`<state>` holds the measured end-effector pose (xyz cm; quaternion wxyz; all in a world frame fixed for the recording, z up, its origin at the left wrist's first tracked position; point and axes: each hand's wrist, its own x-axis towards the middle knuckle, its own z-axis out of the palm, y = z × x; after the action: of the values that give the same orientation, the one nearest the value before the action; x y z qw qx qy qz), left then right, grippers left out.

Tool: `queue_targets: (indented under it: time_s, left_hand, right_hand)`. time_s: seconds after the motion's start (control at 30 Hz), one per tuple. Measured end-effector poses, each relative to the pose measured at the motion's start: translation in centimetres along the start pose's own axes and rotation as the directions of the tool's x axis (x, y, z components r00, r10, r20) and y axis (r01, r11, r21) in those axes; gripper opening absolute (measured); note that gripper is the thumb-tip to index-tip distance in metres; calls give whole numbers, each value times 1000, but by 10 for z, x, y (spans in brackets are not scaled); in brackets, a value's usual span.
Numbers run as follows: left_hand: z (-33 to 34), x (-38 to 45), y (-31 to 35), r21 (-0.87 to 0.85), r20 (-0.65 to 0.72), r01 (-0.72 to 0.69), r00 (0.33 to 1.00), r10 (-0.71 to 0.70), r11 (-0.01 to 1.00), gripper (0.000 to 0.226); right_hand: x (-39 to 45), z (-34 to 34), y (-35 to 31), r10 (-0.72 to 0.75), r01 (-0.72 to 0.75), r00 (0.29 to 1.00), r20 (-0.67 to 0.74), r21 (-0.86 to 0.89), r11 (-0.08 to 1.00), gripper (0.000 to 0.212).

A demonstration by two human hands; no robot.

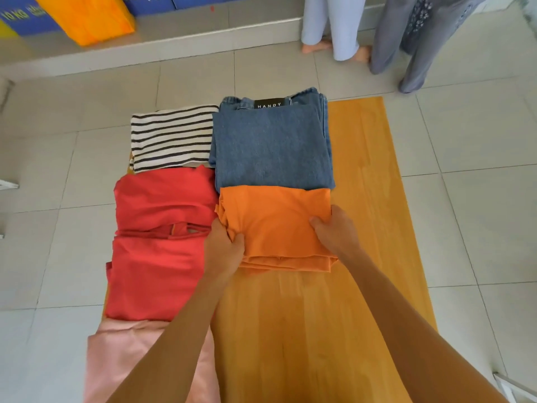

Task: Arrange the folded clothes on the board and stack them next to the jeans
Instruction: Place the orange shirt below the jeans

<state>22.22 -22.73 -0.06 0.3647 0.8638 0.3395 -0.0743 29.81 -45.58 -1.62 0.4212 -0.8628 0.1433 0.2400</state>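
- Folded orange shirt (276, 228), soft cotton, roughly square, lying on the wooden board (363, 199) with its far edge touching the near edge of the jeans (271, 144).
- Left hand (223, 251) pinching the shirt's left edge, thumb on top, cloth bunched under it.
- Right hand (337, 231) gripping the right edge, thumb over the top layer, fingers tucked beneath.
- Jeans: thick blue denim, folded into a rectangle, black label reading HANDY at the far end.
- Striped top (173, 138), black and white knit, just left of the jeans.
- Red garment (162, 242), smooth and loosely folded, left of the shirt, touching it.
- Pink cloth (122, 362) at the near left, overhanging the board edge.
- Bare board, smooth yellow wood, to the right and near side.
- Pale tiled floor (58, 199) all round.
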Motion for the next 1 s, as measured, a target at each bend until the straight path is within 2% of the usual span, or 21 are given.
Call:
queue_targets:
  time_s: [0.07,0.1,0.2,0.33,0.4,0.57,0.73,0.87,1.0]
  left_hand:
    - [-2,-15,0,45,-4,-110,994,111,993,57]
    - [-4,-21,-1,59,3,-132,991,132,990,62]
    - [-16,-42,-16,64,-8,-189,982,190,980,49]
    - [-34,-72,-43,-7,-62,-244,968,243,970,44]
    - [-41,-85,-57,-34,-73,-224,973,221,974,47]
    - [-65,-109,-89,-99,-25,-223,975,221,970,52]
    - [-107,-126,-133,-172,-108,-281,958,266,944,37]
    - [-141,-138,-174,-261,-156,-229,969,193,938,29]
    - [-167,-146,-209,-265,-161,-202,973,164,943,26]
  right_hand:
    - [-4,2,-2,-5,4,1000,-24,-6,1000,26]
    - [-6,3,-4,-2,2,1000,-28,-9,1000,26]
    - [-24,3,-9,16,-16,997,-73,-7,1000,31]
    - [-63,6,-20,-51,22,947,-316,-95,995,49]
    - [-84,13,-30,-79,59,931,-357,-69,996,49]
    - [-140,53,-50,-199,204,936,-290,-13,979,39]
    - [-199,106,-70,-317,312,925,-211,-55,948,31]
    - [-236,146,-81,-370,372,917,-149,-16,928,28]
    - [-266,178,-84,-407,412,907,-113,22,911,27]
